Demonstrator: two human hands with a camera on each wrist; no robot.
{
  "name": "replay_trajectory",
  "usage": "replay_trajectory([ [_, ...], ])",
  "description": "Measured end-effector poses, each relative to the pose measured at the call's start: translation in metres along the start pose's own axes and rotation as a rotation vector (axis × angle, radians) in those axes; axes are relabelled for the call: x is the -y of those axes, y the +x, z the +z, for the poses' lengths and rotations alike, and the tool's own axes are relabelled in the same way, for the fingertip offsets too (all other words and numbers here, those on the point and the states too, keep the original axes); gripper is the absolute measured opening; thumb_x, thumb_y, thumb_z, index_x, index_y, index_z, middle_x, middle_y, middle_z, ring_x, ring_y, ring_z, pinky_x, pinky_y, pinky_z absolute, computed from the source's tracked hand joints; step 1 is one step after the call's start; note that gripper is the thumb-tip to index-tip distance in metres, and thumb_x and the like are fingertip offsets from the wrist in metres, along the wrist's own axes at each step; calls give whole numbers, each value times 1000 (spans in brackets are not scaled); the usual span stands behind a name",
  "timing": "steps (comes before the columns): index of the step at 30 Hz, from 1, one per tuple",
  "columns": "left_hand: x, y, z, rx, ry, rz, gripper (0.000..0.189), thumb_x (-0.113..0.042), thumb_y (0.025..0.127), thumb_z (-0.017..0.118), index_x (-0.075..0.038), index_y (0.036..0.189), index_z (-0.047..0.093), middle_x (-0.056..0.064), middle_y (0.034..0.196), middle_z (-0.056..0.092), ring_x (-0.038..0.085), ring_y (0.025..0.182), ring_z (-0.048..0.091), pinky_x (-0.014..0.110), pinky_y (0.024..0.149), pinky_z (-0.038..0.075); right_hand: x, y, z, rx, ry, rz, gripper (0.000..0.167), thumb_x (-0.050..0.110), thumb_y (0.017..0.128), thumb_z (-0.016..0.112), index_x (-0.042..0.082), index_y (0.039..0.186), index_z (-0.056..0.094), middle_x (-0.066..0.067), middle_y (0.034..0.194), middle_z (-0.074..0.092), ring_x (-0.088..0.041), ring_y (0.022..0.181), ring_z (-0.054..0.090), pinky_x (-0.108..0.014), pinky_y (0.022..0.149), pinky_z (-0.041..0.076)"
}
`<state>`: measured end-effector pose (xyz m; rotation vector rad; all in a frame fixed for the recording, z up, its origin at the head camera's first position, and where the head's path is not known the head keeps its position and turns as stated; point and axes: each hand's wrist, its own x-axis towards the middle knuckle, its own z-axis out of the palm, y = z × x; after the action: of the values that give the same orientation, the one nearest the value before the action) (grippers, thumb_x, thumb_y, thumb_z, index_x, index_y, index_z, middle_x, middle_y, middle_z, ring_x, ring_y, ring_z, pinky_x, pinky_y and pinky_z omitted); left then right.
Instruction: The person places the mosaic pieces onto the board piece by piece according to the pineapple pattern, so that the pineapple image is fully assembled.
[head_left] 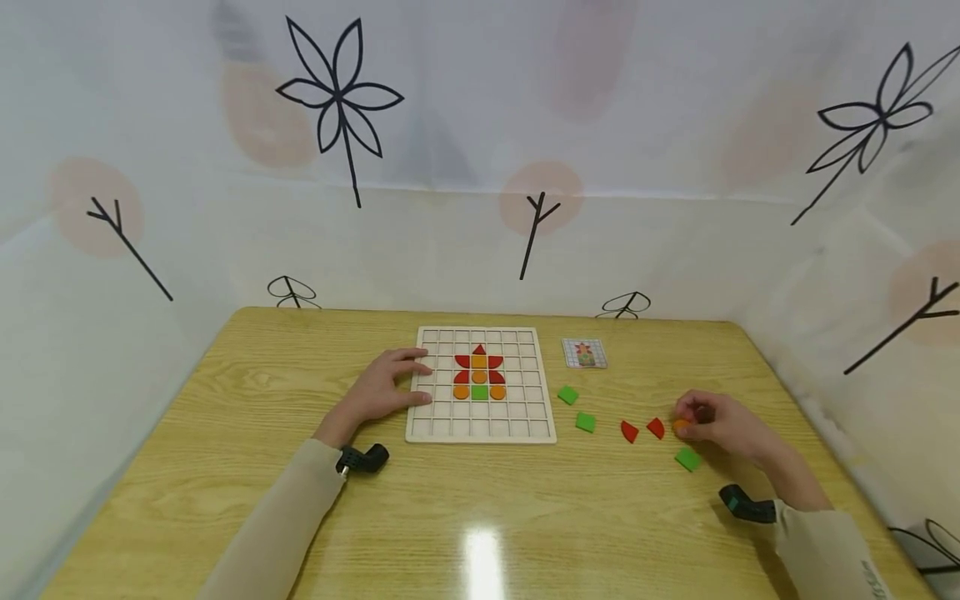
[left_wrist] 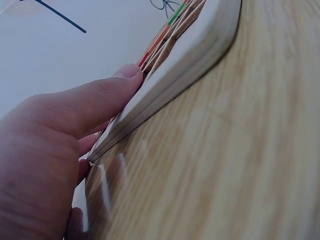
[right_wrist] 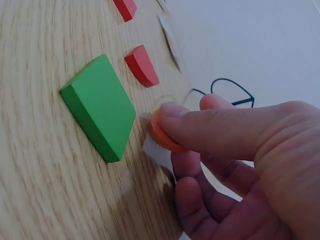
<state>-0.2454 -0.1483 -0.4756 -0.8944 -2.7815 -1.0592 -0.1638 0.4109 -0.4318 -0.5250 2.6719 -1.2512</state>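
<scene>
A wooden grid board [head_left: 438, 425] lies on the table, with a figure of red, orange and green pieces in its middle squares. My left hand [head_left: 378, 386] rests on the board's left edge, fingers spread and thumb over the frame; in the left wrist view the thumb [left_wrist: 115, 90] touches the rim. At the right, my right hand [head_left: 723, 427] pinches an orange disc [right_wrist: 162, 137] between thumb and fingers, just at the tabletop. Close by lie a green square tile [right_wrist: 102, 107] and two red quarter-circle pieces, one [head_left: 656, 428] nearer that hand and another [head_left: 629, 431] farther left.
Two more green squares, one [head_left: 567, 395] above the other [head_left: 586, 422], lie right of the board. A small pattern card [head_left: 584, 353] is behind them. The wooden table [head_left: 390, 517] meets a printed cloth wall [head_left: 450, 250] at its back.
</scene>
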Motion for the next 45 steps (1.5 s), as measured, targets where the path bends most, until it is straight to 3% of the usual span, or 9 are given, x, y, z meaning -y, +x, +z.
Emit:
replay_trajectory([
  [7, -1, 0, 0, 0, 0, -6, 45, -44, 84, 79, -18, 121, 72, 2, 149, 48, 31, 139, 38, 56, 111, 31, 10, 0, 0, -95, -66, 139, 15, 9, 95, 68, -2, 105, 69, -12, 103, 67, -7, 84, 62, -24, 70, 52],
  [15, 0, 0, -1, -2, -5, -9, 44, -44, 84, 79, -18, 120, 73, 3, 149, 48, 31, 139, 38, 55, 111, 31, 31, 10, 9, -191, -164, 55, 19, 16, 96, 69, 5, 110, 73, -13, 112, 67, 2, 93, 57, -21, 73, 50],
  [19, -1, 0, -1, 4, -10, -4, 44, -43, 85, 79, -18, 120, 72, 4, 149, 48, 32, 139, 38, 56, 111, 31, 40, 19, 20, -217, -150, 18, 19, 16, 94, 72, 5, 109, 74, -14, 114, 67, 5, 96, 56, -19, 75, 50],
  [23, -2, 0, -1, 3, -6, 2, 44, -42, 85, 79, -17, 120, 72, 4, 149, 49, 32, 138, 39, 56, 110, 32, 47, 31, 32, -200, -93, 2, 19, 14, 93, 72, 4, 109, 74, -15, 114, 66, -1, 97, 58, -21, 74, 52],
  [31, 1, 1, 0, -6, 9, -1, 44, -45, 84, 79, -19, 119, 73, 2, 149, 49, 31, 138, 39, 55, 110, 32, 65, 57, 60, -144, -3, 22, 18, 11, 93, 71, 5, 110, 74, -14, 117, 66, -25, 102, 61, -25, 72, 53],
  [38, 3, 2, 1, 2, 8, -17, 45, -47, 84, 79, -20, 120, 72, 1, 149, 48, 30, 139, 38, 54, 111, 31, 84, 84, 92, -90, 71, -75, 15, 10, 90, 75, 6, 105, 75, -10, 106, 68, -22, 95, 64, -27, 77, 54],
  [45, 2, 3, 0, 4, 5, -20, 45, -45, 84, 79, -19, 120, 73, 2, 149, 48, 31, 139, 38, 55, 112, 30, 98, 110, 130, -71, 71, -153, 12, 7, 88, 77, 7, 100, 76, -6, 102, 70, -18, 89, 63, -25, 77, 52],
])
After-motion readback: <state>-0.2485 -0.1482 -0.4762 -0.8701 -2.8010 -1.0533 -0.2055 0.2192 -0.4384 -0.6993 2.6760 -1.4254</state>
